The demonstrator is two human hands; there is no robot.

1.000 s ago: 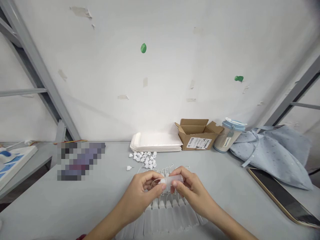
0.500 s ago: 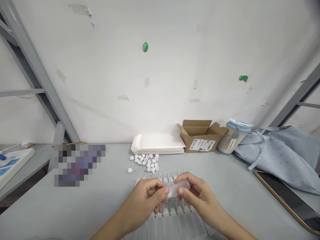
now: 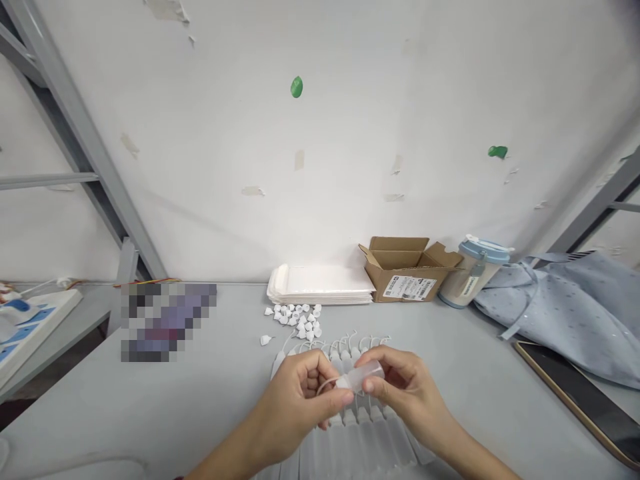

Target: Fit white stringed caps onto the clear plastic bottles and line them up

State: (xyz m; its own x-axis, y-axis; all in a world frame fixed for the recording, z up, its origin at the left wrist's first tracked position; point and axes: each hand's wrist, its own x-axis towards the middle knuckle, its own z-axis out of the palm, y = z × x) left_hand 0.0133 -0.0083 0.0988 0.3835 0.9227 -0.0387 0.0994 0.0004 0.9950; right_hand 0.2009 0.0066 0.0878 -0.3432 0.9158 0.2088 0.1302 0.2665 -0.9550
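On a grey desk (image 3: 200, 400), the left hand (image 3: 300, 395) pinches a white cap (image 3: 344, 382) at the small clear bottle (image 3: 367, 375) gripped by the right hand (image 3: 405, 392); seating it likely needs a straight press.

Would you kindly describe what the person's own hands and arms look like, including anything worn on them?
The left hand and right hand are bare: no gloves, rings or watch show. The forearms are uncovered too, with no sleeve in view down to the picture's lower edge.

Left hand (image 3: 299, 393), right hand (image 3: 406, 388) pinch together
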